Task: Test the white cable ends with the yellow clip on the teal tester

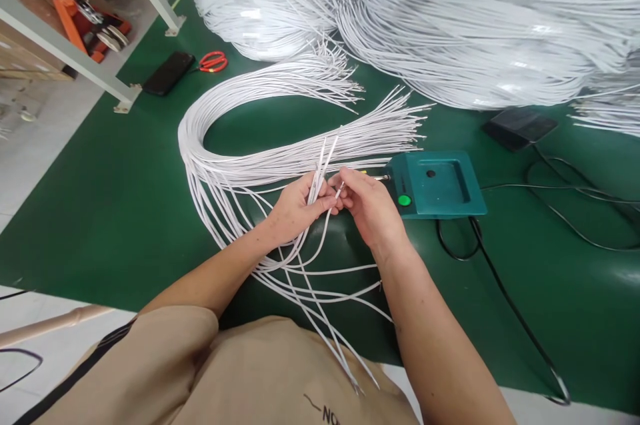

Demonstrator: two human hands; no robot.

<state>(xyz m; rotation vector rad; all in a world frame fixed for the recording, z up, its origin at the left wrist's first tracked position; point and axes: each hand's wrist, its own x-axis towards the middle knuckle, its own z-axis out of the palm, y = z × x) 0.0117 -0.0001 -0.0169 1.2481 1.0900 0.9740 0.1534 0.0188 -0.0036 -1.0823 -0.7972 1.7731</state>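
My left hand (pixel 303 204) is closed around several white cables (pixel 317 186), whose ends stick up past the fingers. Close beside it, my right hand (pixel 364 197) pinches the tip of one white cable (pixel 326 228) that loops up from below. A curved bundle of white cables (pixel 200 125) lies on the green table just beyond both hands, its cut ends fanned out to the right. Some loose cables run under my wrists and hang toward my lap. Right of my right hand sits a teal device (pixel 437 184) with a green button (pixel 405 200).
Large heaps of white cable (pixel 480 25) fill the back of the green table (pixel 100 212). Red-handled scissors (pixel 213 62) and a black phone (pixel 169 72) lie at the left near a metal post (pixel 75 52). A black box (pixel 520 126) and black cords are on the right.
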